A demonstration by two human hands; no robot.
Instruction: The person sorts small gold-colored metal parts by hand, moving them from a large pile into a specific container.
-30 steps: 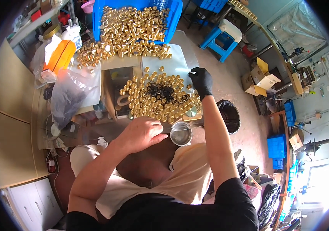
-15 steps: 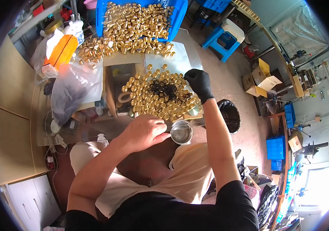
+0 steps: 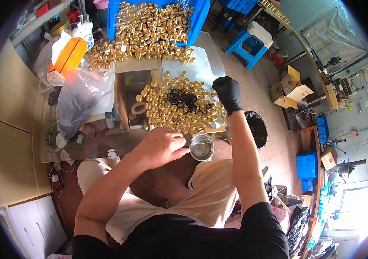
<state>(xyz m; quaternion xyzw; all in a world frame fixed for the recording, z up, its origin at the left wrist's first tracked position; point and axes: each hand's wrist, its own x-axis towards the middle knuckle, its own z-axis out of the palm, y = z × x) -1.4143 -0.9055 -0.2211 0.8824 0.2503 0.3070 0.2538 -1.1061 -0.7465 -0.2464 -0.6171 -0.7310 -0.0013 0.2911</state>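
Many brass caps (image 3: 154, 105) are spread over the table in front of me, most of them standing upright. On top of them, near the middle, lies a tangle of black rubber rings (image 3: 184, 100). My right hand (image 3: 228, 93), in a black glove, is closed at the right edge of the caps; its curled fingers hide whatever they may grip. Bare and closed, my left hand (image 3: 161, 146) is at the table's front edge, thumb pointing right and fingers bent in. Anything inside it is hidden. Beside its thumb, below the edge, is a round metal bowl (image 3: 201, 148).
A blue bin (image 3: 111, 21) heaped with brass pieces lies tipped toward me at the back. To the left are an orange tissue box (image 3: 68, 56) and a grey plastic bag (image 3: 78, 103). A black-lined bucket (image 3: 256, 129) and a blue stool (image 3: 248, 45) stand right of the table.
My right hand has shifted slightly to the right, away from the caps. My left hand has hardly moved, and the caps and rings look the same.
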